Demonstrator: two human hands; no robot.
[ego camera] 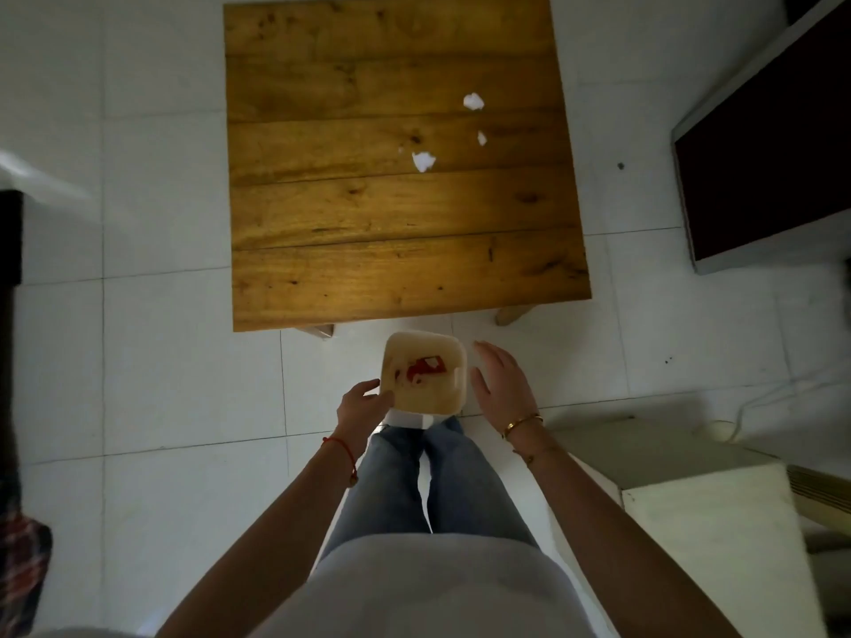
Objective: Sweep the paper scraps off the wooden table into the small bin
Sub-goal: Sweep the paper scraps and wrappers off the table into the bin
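A wooden plank table (368, 214) stands ahead of me on the white tiled floor. Three white paper scraps lie on its right half: one (473, 101) farthest, a small one (481, 138) below it, and one (423, 161) nearest me. A small cream square bin (444, 356) sits just in front of the table's near edge, with red and white bits inside. My left hand (361, 402) grips the bin's lower left corner. My right hand (502, 384) hovers to the right of the bin, fingers spread, holding nothing.
A dark cabinet with a pale frame (760, 168) stands to the right of the table. A pale block-like seat (681, 490) is at my right side. Dark furniture (9, 241) lines the left edge. White floor surrounds the table.
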